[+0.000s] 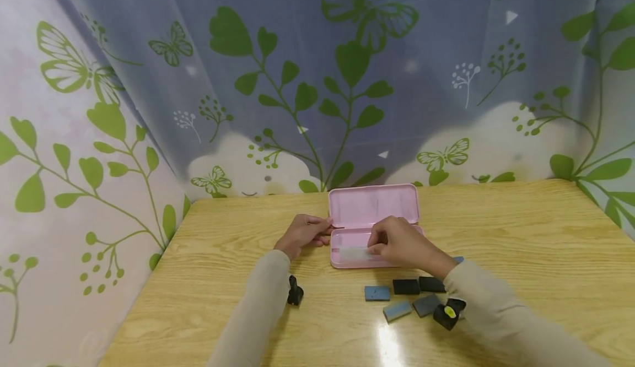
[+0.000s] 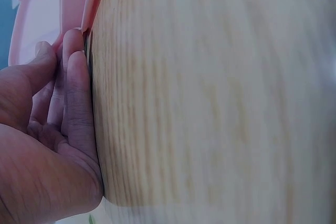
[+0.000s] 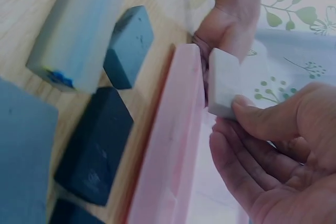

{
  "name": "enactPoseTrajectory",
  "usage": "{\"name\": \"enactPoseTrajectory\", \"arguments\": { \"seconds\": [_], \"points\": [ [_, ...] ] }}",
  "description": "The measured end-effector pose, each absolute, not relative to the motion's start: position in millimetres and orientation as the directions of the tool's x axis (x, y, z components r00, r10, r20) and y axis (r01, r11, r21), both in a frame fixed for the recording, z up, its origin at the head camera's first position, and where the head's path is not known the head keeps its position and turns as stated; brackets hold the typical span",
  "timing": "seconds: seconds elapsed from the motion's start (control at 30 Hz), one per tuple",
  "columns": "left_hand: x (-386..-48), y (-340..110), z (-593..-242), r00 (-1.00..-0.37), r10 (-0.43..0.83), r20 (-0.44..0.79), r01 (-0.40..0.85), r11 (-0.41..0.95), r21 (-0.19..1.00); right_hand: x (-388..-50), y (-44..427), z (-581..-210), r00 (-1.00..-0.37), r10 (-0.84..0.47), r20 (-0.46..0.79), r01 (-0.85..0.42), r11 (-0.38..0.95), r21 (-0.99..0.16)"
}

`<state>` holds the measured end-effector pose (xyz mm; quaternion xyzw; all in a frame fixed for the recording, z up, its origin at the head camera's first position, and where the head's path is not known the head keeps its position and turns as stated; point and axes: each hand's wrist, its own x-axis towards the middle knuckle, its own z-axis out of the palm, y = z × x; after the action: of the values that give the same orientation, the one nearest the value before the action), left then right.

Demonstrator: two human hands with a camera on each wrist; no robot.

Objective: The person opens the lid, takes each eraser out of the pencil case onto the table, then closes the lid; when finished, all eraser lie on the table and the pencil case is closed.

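Note:
A pink pencil case (image 1: 373, 207) lies open on the wooden table, its lid tilted back. My right hand (image 1: 399, 243) is over the lower half, pinching a white eraser (image 3: 224, 82) between thumb and fingers. In the right wrist view the eraser stands out past the fingertips, above the case's pink rim (image 3: 176, 129). At the case's left side, near the hinge, my left hand (image 1: 305, 233) touches it with nearly straight fingers (image 2: 79, 93). The right hand hides part of the case's inside.
In front of the case lie several eraser-like blocks: a blue one (image 1: 377, 293), a black one (image 1: 405, 286), a dark grey one (image 1: 426, 305) and a pale blue-and-cream one (image 1: 397, 311). The right forearm partly covers others. A patterned curtain (image 1: 297, 80) hangs behind the table (image 1: 223, 229).

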<state>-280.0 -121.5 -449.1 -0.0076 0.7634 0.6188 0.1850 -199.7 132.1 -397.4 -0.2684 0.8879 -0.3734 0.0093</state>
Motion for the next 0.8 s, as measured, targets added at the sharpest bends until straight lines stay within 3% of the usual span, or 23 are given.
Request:
{"name": "enactPoseTrajectory", "arguments": {
  "seconds": [0.8],
  "points": [
    [-279, -122, -449, -0.932, 0.226, -0.284, -0.235, 0.22, 0.947, -155, 163, -382, -0.71, -0.704, -0.021, -0.472, 0.498, -0.727]
  ]
}}
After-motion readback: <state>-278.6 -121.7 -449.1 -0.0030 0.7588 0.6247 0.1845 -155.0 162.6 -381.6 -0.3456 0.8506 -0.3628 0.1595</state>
